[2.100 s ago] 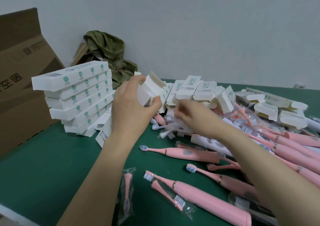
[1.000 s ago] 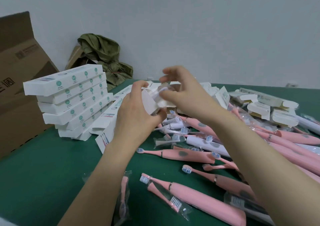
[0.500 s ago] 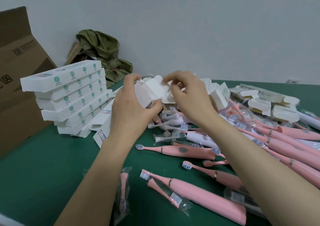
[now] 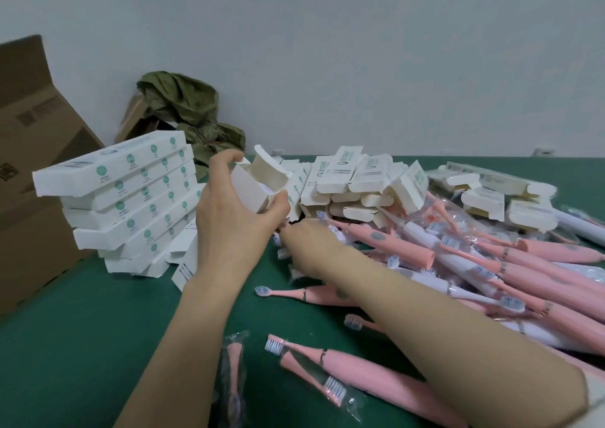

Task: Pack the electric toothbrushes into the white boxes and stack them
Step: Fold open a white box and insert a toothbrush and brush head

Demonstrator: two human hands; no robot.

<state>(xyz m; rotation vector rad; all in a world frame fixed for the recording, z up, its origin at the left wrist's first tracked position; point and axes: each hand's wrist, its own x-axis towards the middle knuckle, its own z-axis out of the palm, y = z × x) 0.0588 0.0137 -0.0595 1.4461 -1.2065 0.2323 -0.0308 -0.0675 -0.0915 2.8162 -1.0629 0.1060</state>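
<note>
- L hand (image 4: 229, 228) grips open white box (image 4: 248, 188), flap up; tight squeeze may crush it.
- R hand (image 4: 307, 247) down among pink toothbrushes (image 4: 402, 247); grasp hidden, can't tell.
- Leaning box stack (image 4: 124, 198) near L wrist: a nudge could topple it.

The right hand (image 4: 307, 247) hides its fingertips behind the left hand (image 4: 229, 228) gripping an open white cardboard box (image 4: 248, 188), a brown corrugated carton (image 4: 29, 165) runs off the left edge, and the boxes' print is unreadably small.
</note>
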